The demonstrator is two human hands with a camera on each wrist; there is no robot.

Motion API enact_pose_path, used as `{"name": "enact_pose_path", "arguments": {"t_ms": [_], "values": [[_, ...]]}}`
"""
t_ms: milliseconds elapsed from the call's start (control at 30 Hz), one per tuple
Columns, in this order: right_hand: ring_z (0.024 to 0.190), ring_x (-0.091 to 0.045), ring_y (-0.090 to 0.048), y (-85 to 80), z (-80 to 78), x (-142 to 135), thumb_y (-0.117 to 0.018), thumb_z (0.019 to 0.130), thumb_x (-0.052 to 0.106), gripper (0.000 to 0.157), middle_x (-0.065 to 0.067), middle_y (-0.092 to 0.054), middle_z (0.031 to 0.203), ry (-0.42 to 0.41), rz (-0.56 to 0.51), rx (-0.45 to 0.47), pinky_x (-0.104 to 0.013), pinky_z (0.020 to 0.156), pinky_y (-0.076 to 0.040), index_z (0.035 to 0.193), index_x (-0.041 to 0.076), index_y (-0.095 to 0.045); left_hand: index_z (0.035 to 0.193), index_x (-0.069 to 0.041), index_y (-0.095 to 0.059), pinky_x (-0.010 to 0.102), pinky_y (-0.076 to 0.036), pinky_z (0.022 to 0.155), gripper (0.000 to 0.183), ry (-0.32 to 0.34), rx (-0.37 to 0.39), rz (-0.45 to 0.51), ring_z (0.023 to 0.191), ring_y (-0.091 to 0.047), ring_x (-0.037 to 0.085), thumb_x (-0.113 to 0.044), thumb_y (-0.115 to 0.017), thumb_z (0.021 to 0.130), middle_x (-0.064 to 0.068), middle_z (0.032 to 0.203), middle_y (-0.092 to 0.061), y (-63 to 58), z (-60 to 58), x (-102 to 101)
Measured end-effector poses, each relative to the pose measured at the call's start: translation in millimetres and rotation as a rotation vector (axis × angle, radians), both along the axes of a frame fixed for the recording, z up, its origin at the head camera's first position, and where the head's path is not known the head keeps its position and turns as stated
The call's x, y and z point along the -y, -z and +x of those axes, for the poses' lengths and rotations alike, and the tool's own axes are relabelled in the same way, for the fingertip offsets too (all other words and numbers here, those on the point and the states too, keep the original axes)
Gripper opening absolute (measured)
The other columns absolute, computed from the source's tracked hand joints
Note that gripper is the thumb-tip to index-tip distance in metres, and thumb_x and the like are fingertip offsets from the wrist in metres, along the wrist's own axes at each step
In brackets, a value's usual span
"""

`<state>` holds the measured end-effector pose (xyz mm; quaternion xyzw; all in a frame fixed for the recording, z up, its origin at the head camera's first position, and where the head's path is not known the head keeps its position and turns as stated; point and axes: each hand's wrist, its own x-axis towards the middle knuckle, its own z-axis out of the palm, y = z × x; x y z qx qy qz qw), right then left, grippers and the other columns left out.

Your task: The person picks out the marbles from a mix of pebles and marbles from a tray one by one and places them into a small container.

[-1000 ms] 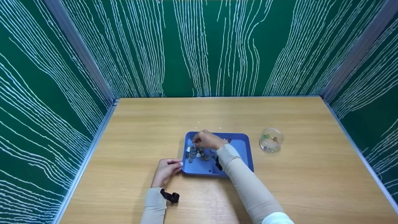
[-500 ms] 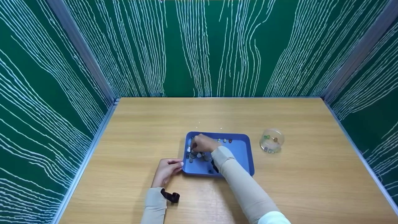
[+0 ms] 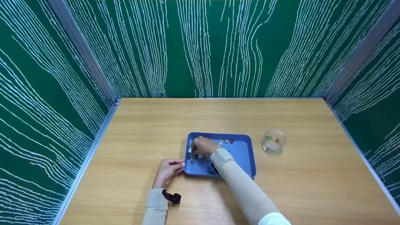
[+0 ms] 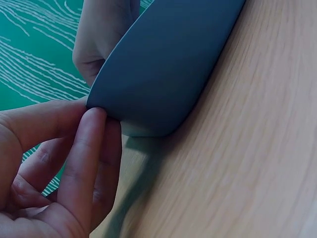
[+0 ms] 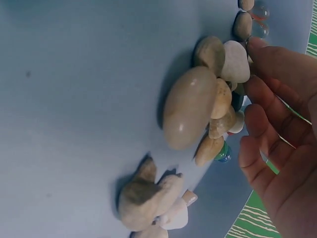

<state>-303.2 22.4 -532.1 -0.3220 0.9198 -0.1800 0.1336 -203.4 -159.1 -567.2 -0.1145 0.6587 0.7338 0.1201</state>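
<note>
A shallow blue tray [image 3: 243,156] lies on the table, with pebbles mostly in its left half. My left hand [image 3: 168,171] pinches its near left rim between thumb and fingers, as the left wrist view confirms on the tray wall [image 4: 163,64]. My right hand [image 3: 203,145] reaches down into the pebbles. In the right wrist view its loosely bent fingers [image 5: 267,54] touch the pile beside a white pebble [image 5: 235,62]; nothing is plainly seen held. A large oval pebble [image 5: 189,109] lies nearby. Among the stones show a green glass marble [image 5: 223,150] and clear marbles [image 5: 260,11].
Right of the tray stands a clear round plastic container [image 3: 265,147] with several marbles, green [image 3: 269,137] and brown [image 3: 277,140] among them. Small white bits [image 3: 222,129] lie behind the tray. Green panels with white lines [image 3: 175,62] wall the wooden table [image 3: 150,125].
My right hand has moved slightly down and left within the tray, deeper over the pebbles, uncovering small stones along the far rim. The left hand keeps its grip on the tray.
</note>
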Motion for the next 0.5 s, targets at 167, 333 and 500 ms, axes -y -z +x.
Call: {"name": "enact_pose_path", "arguments": {"t_ms": [167, 333, 500], "values": [[0.068, -0.011, -0.062, -1.4, 2.1, 0.2, -0.073, 0.084, 0.011, 0.009, -0.004, -0.073, 0.086, 0.005, 0.017, -0.018, -0.025, 0.063, -0.057, 0.092, 0.008, -0.076, 0.110, 0.019, -0.061, 0.021, -0.060, 0.074, 0.030, 0.008, -0.013, 0.001, 0.075, -0.065, 0.010, 0.007, -0.066, 0.083, 0.010, 0.089, -0.068, 0.3, -0.1, 0.5], [0.066, -0.012, -0.062, -1.7, 3.6, -0.6, -0.072, 0.083, 0.010, 0.009, -0.004, -0.073, 0.083, -0.008, 0.004, -0.063, -0.029, 0.063, -0.058, 0.091, 0.008, -0.076, 0.111, 0.019, -0.061, 0.021, -0.060, 0.073, 0.031, 0.012, -0.024, 0.000, 0.075, -0.066, 0.010, 0.007, -0.066, 0.083, 0.012, 0.092, -0.069, -0.7, 0.5, -0.1], [0.068, -0.010, -0.061, -1.1, 3.3, -4.4, -0.071, 0.084, 0.011, 0.012, -0.005, -0.073, 0.088, -0.016, -0.037, -0.025, -0.026, 0.064, -0.058, 0.094, 0.006, -0.075, 0.111, 0.018, -0.061, 0.022, -0.060, 0.075, 0.031, 0.011, -0.016, -0.004, 0.076, -0.066, 0.010, 0.007, -0.066, 0.083, 0.011, 0.091, -0.069, -0.5, 0.8, 0.6]]}}
